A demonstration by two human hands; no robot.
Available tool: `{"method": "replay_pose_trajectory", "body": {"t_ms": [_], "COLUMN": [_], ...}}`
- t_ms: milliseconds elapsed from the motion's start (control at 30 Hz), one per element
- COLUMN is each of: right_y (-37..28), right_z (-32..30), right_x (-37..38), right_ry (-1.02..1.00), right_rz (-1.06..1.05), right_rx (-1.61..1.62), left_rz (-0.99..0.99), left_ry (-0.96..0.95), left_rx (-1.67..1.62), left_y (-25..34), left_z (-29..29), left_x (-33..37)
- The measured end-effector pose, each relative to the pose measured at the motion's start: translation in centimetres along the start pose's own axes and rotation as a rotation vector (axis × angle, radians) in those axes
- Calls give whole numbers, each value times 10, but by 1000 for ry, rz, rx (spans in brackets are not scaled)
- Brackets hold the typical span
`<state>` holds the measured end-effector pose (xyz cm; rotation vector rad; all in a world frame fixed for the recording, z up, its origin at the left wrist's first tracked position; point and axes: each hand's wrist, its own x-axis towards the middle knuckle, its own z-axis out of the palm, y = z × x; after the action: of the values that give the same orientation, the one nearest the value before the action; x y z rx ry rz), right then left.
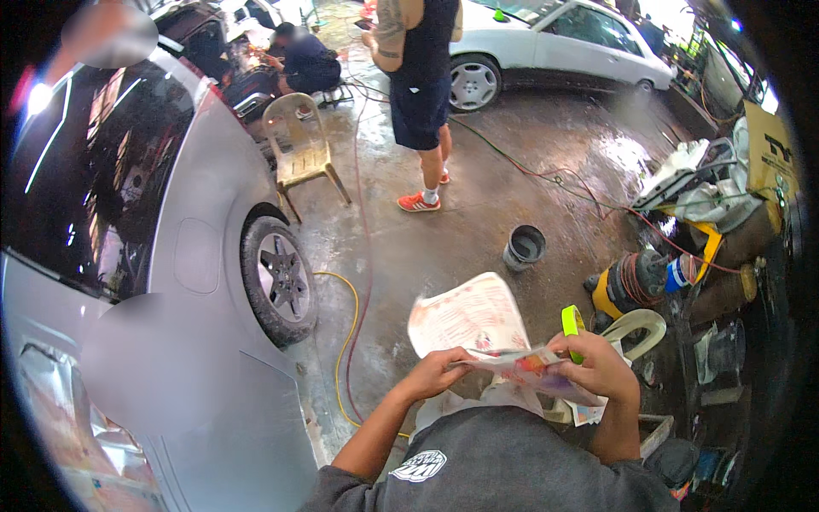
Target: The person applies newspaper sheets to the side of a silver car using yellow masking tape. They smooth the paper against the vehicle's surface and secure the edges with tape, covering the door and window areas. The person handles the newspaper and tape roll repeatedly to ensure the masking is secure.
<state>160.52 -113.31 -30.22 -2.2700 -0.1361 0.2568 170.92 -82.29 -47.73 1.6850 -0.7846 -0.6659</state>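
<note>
A printed paper sheet (471, 311) is stretched between my hands in front of my body. Its far part stands up pale with rows of print, and the near edge is folded and coloured. My left hand (435, 374) pinches the left end of that edge. At the right end my right hand (600, 369) is closed on the paper. A bright yellow-green roll of tape (572, 321) hangs at the fingers of my right hand; how it is held there is partly hidden.
A grey car (213, 375) stands close on my left, its wheel (280, 277) near a yellow hose (351, 320). Ahead are a bucket (525, 247), a plastic chair (299, 149), a standing person (422, 94) and a white car (554, 51). A yellow-black machine (627, 286) sits right.
</note>
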Motion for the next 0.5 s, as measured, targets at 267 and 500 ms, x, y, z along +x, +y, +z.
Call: {"method": "replay_pose_trajectory", "body": {"t_ms": [267,500], "right_y": [-6,42], "right_z": [28,30], "right_x": [49,80], "right_ry": [-376,-157], "right_rz": [-142,-122], "right_rx": [59,-38], "left_rz": [-223,-341], "left_ry": [401,575], "left_rx": [216,214], "left_y": [39,66], "left_z": [-41,-34], "left_x": [-53,-71]}}
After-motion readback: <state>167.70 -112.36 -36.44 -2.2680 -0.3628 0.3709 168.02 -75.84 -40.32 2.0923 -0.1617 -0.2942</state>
